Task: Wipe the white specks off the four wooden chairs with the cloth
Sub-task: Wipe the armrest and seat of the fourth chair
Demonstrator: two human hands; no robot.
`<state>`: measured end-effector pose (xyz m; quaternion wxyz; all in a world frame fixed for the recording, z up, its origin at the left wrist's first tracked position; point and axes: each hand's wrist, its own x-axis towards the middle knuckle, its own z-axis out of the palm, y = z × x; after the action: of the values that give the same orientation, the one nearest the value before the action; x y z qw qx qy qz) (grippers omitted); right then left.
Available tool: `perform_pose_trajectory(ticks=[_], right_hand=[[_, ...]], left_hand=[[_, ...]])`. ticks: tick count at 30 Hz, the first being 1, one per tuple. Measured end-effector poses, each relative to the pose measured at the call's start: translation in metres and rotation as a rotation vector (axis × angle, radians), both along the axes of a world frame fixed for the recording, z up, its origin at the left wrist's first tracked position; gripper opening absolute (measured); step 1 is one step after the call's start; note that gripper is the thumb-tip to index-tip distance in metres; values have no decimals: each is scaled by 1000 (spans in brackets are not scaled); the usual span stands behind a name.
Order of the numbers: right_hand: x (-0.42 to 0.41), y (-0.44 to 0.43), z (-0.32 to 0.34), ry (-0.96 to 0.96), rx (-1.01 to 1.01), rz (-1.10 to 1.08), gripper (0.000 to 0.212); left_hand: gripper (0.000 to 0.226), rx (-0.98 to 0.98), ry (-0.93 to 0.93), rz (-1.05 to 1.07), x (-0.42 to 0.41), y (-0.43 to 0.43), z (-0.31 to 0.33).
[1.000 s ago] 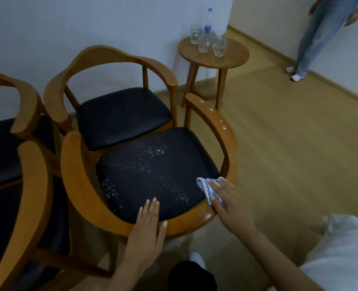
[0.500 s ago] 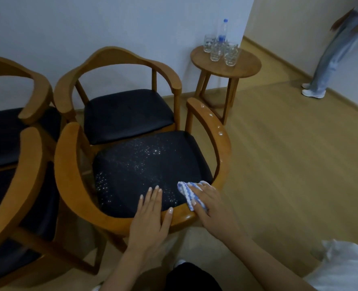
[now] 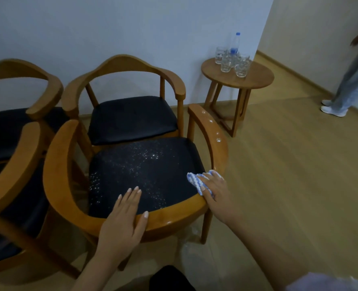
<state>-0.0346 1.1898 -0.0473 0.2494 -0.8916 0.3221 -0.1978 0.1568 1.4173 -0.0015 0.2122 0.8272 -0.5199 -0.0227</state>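
Note:
The nearest wooden chair (image 3: 56,164) faces away from me, its black seat (image 3: 144,171) dotted with white specks. My right hand (image 3: 214,189) presses a blue-and-white cloth (image 3: 195,181) onto the seat's right near corner, beside the curved backrest rail. My left hand (image 3: 123,223) lies flat, fingers apart, on the backrest rail with fingertips over the seat edge. A second chair (image 3: 121,68) with a clean-looking black seat stands behind it. Two more chairs (image 3: 22,70) sit at the left, partly cut off.
A small round wooden table (image 3: 255,78) with several glasses (image 3: 226,61) and a water bottle (image 3: 235,43) stands by the wall at the right. Another person's legs (image 3: 350,85) are at the far right. Wet drops shine on the near chair's right armrest (image 3: 213,131).
My right hand with the cloth slid toward the seat's near edge, then back toward the right corner. My left hand stayed on the backrest rail. The view shifted.

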Motion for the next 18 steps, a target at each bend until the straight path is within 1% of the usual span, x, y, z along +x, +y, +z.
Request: perform_pose_trajectory(ticks=[3,6,8,10,13,16,18], right_hand=[[4,-27,-3,52,-68,13,46],[12,-42,1,122,-121,8,50],[14,-46,4,145,-105,3,56],[13,-45,5,143,-95,8,58],[11,-40,4,127,-89,7,55],[8,-25,7,120,-21,-15,50],[5,-13,9,88,33,-12,47]], left_hand=[[70,18,6,24,-1,0,2],[78,18,32,30,-3,-1,5],[80,26,48,39,-4,0,7],[73,27,44,38,-4,0,7],[70,38,43,43,-3,1,6],[75,34,68,45,-4,1,9],[74,44,73,54,-4,1,9]])
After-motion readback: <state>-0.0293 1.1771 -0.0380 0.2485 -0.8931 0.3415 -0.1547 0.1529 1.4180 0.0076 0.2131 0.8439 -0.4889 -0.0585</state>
